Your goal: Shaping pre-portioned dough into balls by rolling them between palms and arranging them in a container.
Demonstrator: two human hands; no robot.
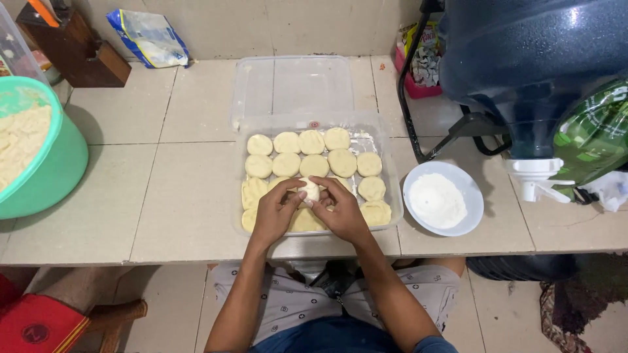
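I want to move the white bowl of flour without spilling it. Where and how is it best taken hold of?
Probably grip the round white bowl of flour by its bare rim, at opposite edges, coming from the near side. It stands upright and open, flour heaped in the middle, so level lifting matters. The clear plastic tray of dough pieces crowds its left, the blue water jug its far right.

Small pale dough ball [309, 191], round and smooth, pinched between both hands' fingertips just above the front rows of dough pieces.
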